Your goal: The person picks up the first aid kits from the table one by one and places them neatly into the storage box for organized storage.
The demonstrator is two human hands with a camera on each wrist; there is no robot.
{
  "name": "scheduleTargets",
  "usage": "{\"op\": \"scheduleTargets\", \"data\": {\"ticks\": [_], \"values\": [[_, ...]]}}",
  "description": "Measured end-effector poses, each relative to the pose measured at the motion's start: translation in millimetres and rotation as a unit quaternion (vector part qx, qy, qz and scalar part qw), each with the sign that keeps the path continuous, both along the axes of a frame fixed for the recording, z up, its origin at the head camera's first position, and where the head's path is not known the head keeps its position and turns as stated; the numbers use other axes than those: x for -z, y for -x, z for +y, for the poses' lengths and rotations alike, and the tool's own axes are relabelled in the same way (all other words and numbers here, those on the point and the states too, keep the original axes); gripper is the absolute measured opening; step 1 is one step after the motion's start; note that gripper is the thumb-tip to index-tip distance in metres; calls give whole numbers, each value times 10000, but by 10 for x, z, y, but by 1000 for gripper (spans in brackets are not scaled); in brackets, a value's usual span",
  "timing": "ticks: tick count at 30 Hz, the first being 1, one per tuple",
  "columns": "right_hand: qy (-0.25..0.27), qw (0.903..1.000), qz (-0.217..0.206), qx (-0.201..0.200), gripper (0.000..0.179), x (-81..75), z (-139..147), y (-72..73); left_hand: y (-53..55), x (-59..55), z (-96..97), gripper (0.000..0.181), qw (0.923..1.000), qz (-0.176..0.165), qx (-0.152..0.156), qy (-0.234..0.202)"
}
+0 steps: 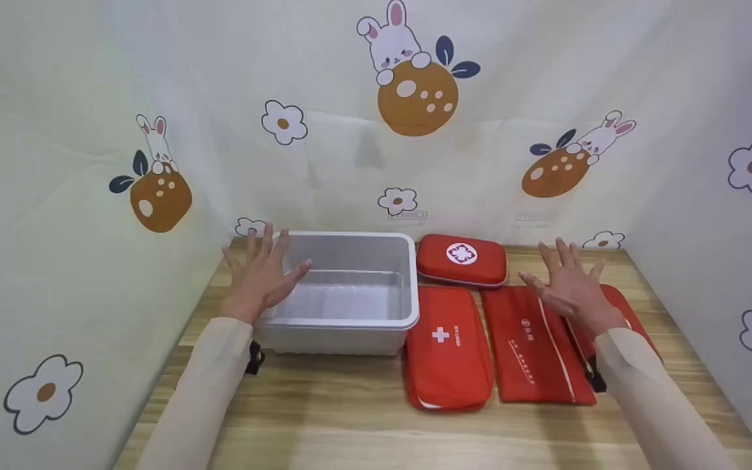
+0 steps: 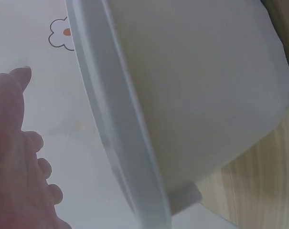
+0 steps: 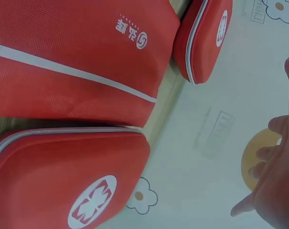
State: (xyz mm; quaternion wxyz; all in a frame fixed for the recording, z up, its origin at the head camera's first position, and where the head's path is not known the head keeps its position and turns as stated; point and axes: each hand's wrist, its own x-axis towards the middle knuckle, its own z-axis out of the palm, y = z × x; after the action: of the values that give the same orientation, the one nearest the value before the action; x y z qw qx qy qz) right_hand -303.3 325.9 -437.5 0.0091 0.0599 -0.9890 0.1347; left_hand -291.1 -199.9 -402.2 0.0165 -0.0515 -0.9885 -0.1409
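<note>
My left hand (image 1: 262, 274) is spread above the left side of a light grey plastic bin (image 1: 333, 339), its fingers apart and holding nothing. In the left wrist view the bin's rim (image 2: 120, 114) runs close beside that hand (image 2: 20, 152). Over the red pouches at the right, my right hand (image 1: 572, 287) is spread too, with nothing in it. Beneath it lie a flat red zip pouch (image 1: 523, 352) with white print and a red hard case (image 3: 63, 181) with a white emblem, partly hidden by the hand in the head view.
Right beside the bin lies a red first aid pouch (image 1: 448, 352) with a white cross. Behind it, near the back wall, sits a smaller red case (image 1: 464, 261) with a round white emblem. Printed cloth walls (image 1: 324, 176) enclose the wooden table (image 1: 350, 418) at the back and sides.
</note>
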Motion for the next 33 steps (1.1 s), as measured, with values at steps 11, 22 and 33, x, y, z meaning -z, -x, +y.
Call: {"op": "scheduleTargets", "data": {"ticks": [11, 22, 33], "values": [[301, 9993, 198, -51, 88, 139, -239, -118, -95, 52, -183, 95, 9988, -298, -88, -376], [215, 9991, 351, -102, 78, 325, -474, -302, -148, 124, -309, 91, 9920, -803, -302, -924], [660, 9976, 147, 115, 71, 567, -710, -475, -222, 271, -491, 63, 9761, -845, -410, -1959]]}}
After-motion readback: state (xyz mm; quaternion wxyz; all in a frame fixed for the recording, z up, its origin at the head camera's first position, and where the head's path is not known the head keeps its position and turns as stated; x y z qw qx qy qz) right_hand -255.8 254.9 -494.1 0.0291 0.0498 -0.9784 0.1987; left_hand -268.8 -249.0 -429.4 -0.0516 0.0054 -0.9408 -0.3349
